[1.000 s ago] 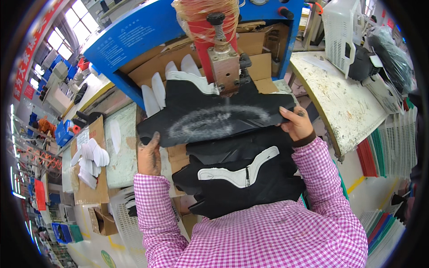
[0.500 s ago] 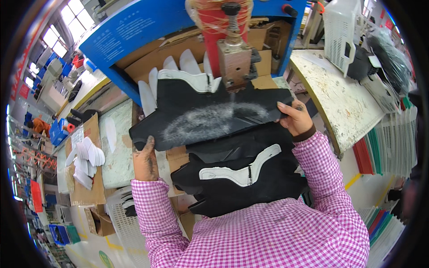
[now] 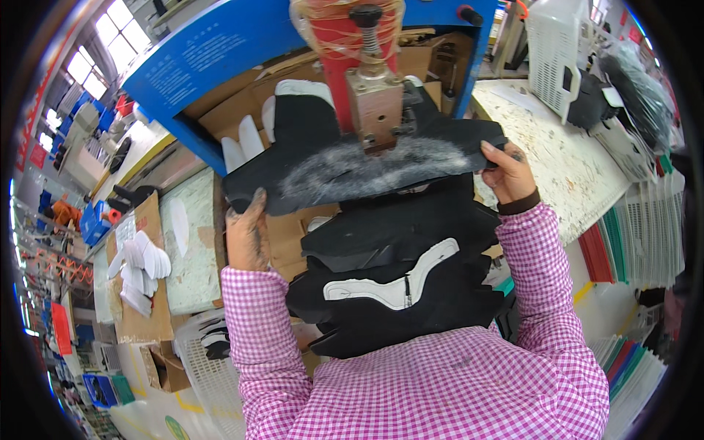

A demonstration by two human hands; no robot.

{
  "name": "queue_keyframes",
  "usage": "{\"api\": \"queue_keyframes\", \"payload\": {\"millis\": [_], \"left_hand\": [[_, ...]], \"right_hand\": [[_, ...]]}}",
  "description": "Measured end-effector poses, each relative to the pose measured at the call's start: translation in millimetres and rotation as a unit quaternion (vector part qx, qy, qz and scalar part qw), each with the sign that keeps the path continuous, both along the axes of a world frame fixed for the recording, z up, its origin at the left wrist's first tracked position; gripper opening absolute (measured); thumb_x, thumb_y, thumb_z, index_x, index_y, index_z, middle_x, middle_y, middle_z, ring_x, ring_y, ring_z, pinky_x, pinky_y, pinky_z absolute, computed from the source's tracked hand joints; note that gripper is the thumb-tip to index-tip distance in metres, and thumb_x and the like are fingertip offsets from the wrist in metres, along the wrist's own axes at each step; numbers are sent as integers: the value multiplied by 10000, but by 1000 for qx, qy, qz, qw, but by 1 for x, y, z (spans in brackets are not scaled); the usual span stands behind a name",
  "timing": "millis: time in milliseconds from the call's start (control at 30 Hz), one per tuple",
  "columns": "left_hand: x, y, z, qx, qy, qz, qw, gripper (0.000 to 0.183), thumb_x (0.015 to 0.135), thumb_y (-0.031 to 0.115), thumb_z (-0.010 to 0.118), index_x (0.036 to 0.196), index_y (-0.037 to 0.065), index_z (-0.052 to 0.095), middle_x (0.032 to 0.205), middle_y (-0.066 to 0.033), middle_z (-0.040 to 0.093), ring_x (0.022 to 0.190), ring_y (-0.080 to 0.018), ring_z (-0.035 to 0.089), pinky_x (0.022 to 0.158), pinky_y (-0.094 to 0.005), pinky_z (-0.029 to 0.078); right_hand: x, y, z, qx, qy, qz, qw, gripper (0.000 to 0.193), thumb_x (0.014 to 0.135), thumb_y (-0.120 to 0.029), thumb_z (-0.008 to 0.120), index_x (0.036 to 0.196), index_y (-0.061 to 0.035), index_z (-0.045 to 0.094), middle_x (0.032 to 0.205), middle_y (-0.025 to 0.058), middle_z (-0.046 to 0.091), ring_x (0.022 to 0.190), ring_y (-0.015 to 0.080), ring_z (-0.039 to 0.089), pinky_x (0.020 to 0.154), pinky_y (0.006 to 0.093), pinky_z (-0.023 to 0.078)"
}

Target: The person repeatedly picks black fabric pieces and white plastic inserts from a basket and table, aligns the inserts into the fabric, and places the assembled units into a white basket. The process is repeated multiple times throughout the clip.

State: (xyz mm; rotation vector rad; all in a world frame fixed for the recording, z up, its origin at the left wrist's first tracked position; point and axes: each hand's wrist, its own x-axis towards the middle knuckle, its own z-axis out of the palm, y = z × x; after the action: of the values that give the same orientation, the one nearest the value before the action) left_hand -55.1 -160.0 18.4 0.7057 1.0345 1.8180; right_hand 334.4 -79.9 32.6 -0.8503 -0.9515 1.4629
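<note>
A black shoe-upper piece (image 3: pixel 293 165), roughened pale along its middle, is stretched between my hands beneath the metal head (image 3: pixel 376 106) of a blue and red machine. My left hand (image 3: pixel 248 233) pinches its left end, thumb on top. The right end is gripped by my right hand (image 3: pixel 507 172), thumb above and fingers underneath. Part of the piece's far side lies behind the machine head. Closer to me, more black pieces (image 3: pixel 400 227) are piled at my lap, the uppermost carrying a white curved strip (image 3: pixel 396 292).
White insole-like shapes (image 3: pixel 251 136) stand in the machine's cardboard-lined recess. More white pieces (image 3: pixel 139 257) lie on cardboard at the left. A worn table (image 3: pixel 565 169) with a white plastic basket (image 3: pixel 550 66) is at the right, with stacked crates (image 3: pixel 649 227) below. The machine's blue frame (image 3: pixel 198 66) spans the far side.
Both hands have carried the black piece away from me and somewhat right, further under the machine head. Its far white-edged part has swung, and more of the lap pile shows.
</note>
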Motion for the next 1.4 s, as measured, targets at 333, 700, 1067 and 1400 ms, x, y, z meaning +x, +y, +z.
{"api": "queue_keyframes", "payload": {"millis": [333,700,1067,1400], "left_hand": [[6,-8,6,7,-13,-40,999,300,828,-16,633,1112,-44,543,1083,-114,613,978,-190,610,914,-310,483],[80,10,-10,-37,-2,-121,992,316,791,29,695,1076,-1,563,969,-76,641,908,-161,604,905,-301,452],[-7,-47,-5,-24,6,-23,999,377,855,-20,598,1209,-18,469,1172,-123,572,1060,-208,575,937,-322,474],[-2,-72,-18,14,-7,-147,989,418,866,46,546,1259,-51,442,1244,-170,530,1141,-299,521,993,-449,405]], "right_hand": [[6,-10,-8,22,-25,15,999,149,851,-112,630,958,-28,567,768,79,664,576,116,614,425,165,385],[70,-36,-1,4,4,-154,988,136,828,-68,641,943,-32,578,823,91,672,624,132,633,422,183,421],[-2,-35,-14,10,-30,8,999,151,841,-151,652,924,-49,579,757,54,658,538,79,569,428,161,350],[66,-102,-7,99,-108,122,982,457,765,-94,698,1185,-22,532,956,40,644,759,89,605,654,208,484]]}}
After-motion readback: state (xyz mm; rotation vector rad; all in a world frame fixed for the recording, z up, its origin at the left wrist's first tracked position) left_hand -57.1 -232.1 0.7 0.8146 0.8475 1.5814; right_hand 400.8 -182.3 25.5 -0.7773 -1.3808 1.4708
